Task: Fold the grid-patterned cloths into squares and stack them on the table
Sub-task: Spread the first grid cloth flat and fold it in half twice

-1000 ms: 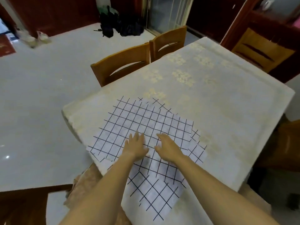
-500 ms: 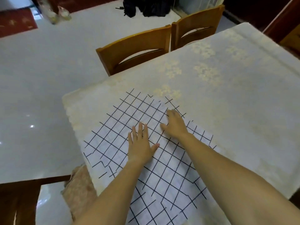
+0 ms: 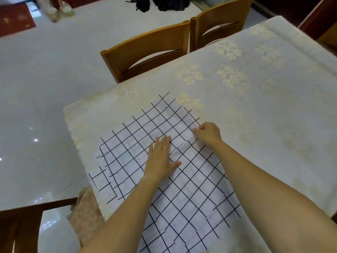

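White cloths with a black grid [image 3: 138, 136] lie overlapping near the front left corner of the table [image 3: 264, 106], with offset grid lines showing more than one layer. My left hand [image 3: 160, 157] lies flat on the middle of the cloths, fingers straight and pointing away. My right hand [image 3: 207, 132] is at the far right edge of the upper cloth, its fingers curled and pinching that edge. The lower part of the cloths hangs toward the near table edge between my forearms.
The table carries a pale cloth with faint flower prints. Two wooden chairs [image 3: 149, 52] stand tucked against its far left side. A glossy white floor [image 3: 45, 88] spreads to the left; dark bags [image 3: 160, 2] lie on it at the top.
My right hand slid from the middle of the cloth out to its far right edge and curled onto it. My left hand stayed flat. The view moved closer to the table.
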Motion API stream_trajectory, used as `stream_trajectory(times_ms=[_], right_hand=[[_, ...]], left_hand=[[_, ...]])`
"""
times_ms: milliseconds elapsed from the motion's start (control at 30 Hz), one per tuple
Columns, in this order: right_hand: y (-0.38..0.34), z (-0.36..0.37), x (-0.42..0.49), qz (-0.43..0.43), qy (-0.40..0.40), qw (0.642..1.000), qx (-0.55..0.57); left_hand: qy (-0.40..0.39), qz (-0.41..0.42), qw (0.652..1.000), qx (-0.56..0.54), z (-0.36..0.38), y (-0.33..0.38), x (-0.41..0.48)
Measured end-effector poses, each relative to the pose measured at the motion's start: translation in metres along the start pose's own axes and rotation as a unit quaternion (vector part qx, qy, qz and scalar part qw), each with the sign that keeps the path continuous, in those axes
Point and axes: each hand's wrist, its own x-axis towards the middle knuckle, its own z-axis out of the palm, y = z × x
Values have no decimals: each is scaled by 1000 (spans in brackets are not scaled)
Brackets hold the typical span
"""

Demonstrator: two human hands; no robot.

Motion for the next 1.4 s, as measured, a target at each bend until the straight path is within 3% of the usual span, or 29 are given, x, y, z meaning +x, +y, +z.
stream_trajectory(times_ms=[100,333,567,767,900,967,1067,1133,1267,1400], right_hand=[[7,-18,-23,-4,-3,998,59],[23,-58,-91,-26,62,979,195],[42,-91,-156,12,160,943,292],[65,-114,-210,34,237,911,335],[86,-113,-229,11,282,937,205],[83,-107,-237,-78,292,949,92],[76,-92,-236,-222,221,945,-89],[70,-83,-234,-242,155,945,-154],[61,-82,-226,-249,85,941,-213],[43,-106,-224,-251,87,946,-185]], left_hand=[[-3,4,999,-36,0,10,-2],[88,47,993,-58,-4,29,-18],[-4,72,997,-29,-12,52,-47],[-20,88,994,-55,-15,68,-77],[-14,117,992,-39,-24,91,-88],[-8,118,993,-19,-29,99,-92],[-7,119,992,31,-34,109,-96],[-3,130,990,51,-39,114,-99],[4,160,987,35,-58,115,-103],[-20,155,986,53,-82,106,-106]])
